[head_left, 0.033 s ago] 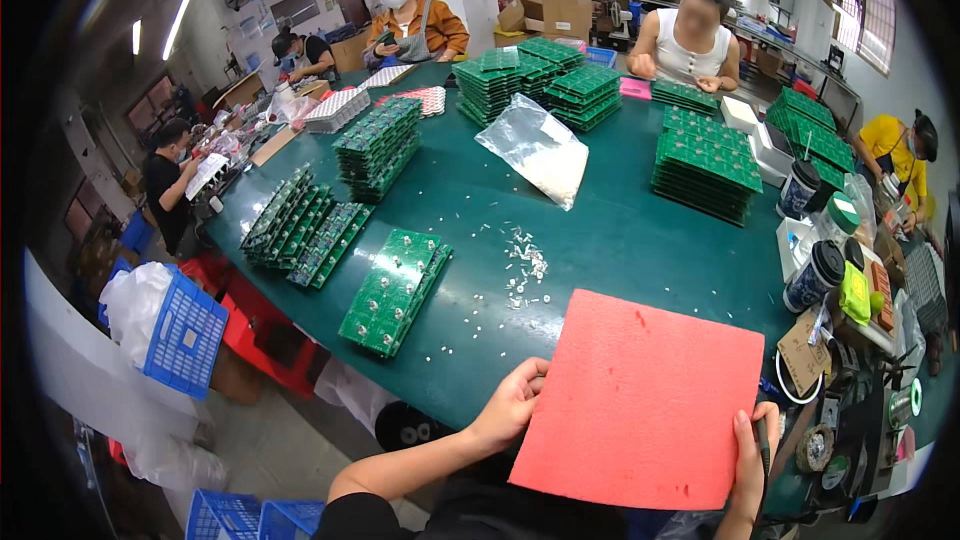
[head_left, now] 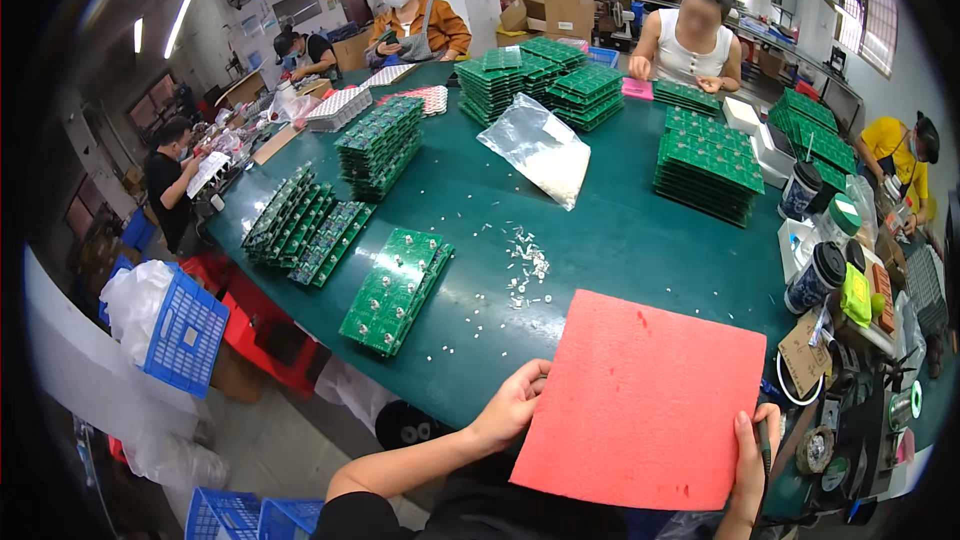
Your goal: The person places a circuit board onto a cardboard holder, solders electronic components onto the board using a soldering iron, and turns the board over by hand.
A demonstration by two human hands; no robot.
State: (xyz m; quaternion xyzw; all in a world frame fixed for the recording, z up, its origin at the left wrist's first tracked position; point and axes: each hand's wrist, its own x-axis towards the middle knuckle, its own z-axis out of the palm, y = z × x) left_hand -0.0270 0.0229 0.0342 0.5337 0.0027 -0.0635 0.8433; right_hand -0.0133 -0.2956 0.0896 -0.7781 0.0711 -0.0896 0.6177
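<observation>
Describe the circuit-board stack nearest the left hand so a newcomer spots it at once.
At the big green table, find the red sheet between the left hand and right hand. Up and left of that left hand lies a low stack of green circuit boards. It sits nearer the person than any other stack, with small pale parts dotting its top.

- one view, from the left of two fisheye cameras worn on the head
- it looks forward and down across the green table (head_left: 630, 250)
- the red sheet (head_left: 640, 400) is near, low in the view
- the white pillar (head_left: 458, 0) stands farther off, at the top
</observation>
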